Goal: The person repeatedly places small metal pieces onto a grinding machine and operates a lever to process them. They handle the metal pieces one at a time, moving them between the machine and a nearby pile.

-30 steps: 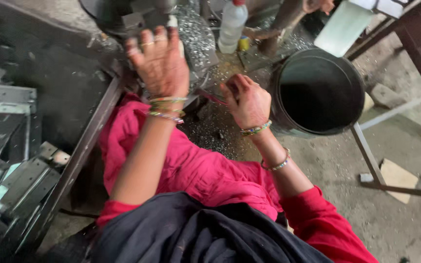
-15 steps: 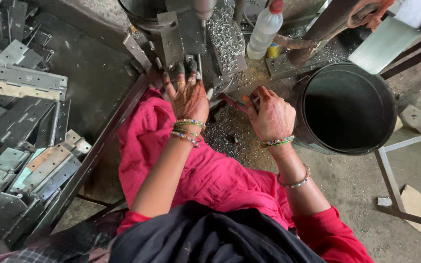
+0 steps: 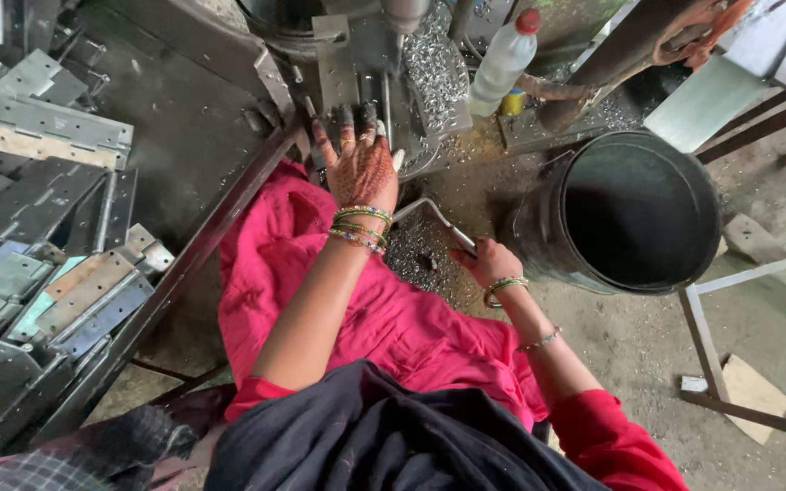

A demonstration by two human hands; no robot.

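The left hand (image 3: pixel 361 168) lies flat, fingers spread, on a metal plate (image 3: pixel 384 95) under the drill bit (image 3: pixel 404 18), its grip open and clasping nothing; the right hand (image 3: pixel 488 264), just left of the black bucket (image 3: pixel 629 214), has its grip clamped on a bent metal handle (image 3: pixel 434 218); a white bottle (image 3: pixel 502 59) stands beyond the bucket; metal brackets (image 3: pixel 43 118) lie well left of it.
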